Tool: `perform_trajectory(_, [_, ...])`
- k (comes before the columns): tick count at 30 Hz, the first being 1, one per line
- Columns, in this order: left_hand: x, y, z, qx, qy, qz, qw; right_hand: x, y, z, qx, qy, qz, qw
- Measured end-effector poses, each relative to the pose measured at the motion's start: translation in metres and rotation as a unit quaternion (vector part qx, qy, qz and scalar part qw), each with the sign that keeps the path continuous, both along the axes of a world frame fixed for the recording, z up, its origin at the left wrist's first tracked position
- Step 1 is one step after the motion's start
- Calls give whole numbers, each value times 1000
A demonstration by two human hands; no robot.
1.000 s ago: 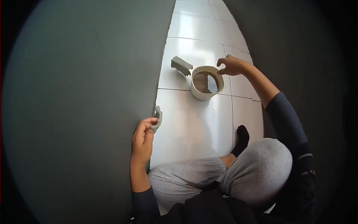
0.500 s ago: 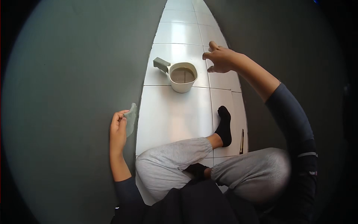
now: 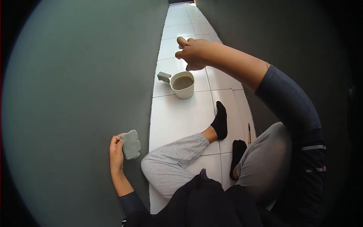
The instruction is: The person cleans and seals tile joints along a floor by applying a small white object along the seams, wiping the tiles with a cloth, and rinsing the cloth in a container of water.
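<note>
Grey-green piece: flat and ragged-edged (image 3: 131, 145), it is at the lower left, in front of the left wall (image 3: 75, 94); whether it touches that wall cannot be told.
Left hand: it (image 3: 117, 151) pinches the piece by its upper left edge between thumb and bent fingers, with most of the flat face showing.
White cup: it (image 3: 183, 94) stands upright on the tiled floor (image 3: 181, 117), well apart from the piece, up and to the right of it.
Brown liquid: murky (image 3: 183, 83), it lies inside the cup below the rim.
Grey cover: a small grey thing (image 3: 163, 77) sits at the cup's handle, on the left side.
Right hand: it (image 3: 196, 53) hangs near the cup's rim, just beyond it in the view, fingers loosely curled and spread apart; its height over the floor cannot be told.
Black socks: one foot (image 3: 220, 123) rests on the tiles nearer the cup, the other (image 3: 237, 159) beside the right knee.
Grey trousers: the left leg (image 3: 166, 159) lies bent across the tiles.
Slim stick: thin (image 3: 249, 132), it lies near the foot of the dark right wall (image 3: 295, 45).
</note>
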State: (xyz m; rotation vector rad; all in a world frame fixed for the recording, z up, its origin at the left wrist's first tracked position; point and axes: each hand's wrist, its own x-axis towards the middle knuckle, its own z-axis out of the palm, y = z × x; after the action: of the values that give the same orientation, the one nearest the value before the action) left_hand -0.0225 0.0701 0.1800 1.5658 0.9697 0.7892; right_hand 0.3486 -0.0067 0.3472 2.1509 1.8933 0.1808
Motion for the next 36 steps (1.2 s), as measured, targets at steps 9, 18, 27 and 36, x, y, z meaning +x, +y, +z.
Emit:
perform_trajectory(9, [68, -1, 2, 3, -80, 7, 997, 12, 23, -22, 2, 55, -15, 998])
perform_trajectory(18, [112, 50, -101, -28, -177, 160, 971, 23, 58, -202, 46, 556, -43, 829])
perform_trajectory(27, [113, 88, -160, -136, -67, 45, 987, -24, 25, -357, 149, 648, -227, 711])
perform_trajectory(36, [143, 85, -178, -233, -94, -8, 968, -53, 55, -384, 265, 499, -122, 816])
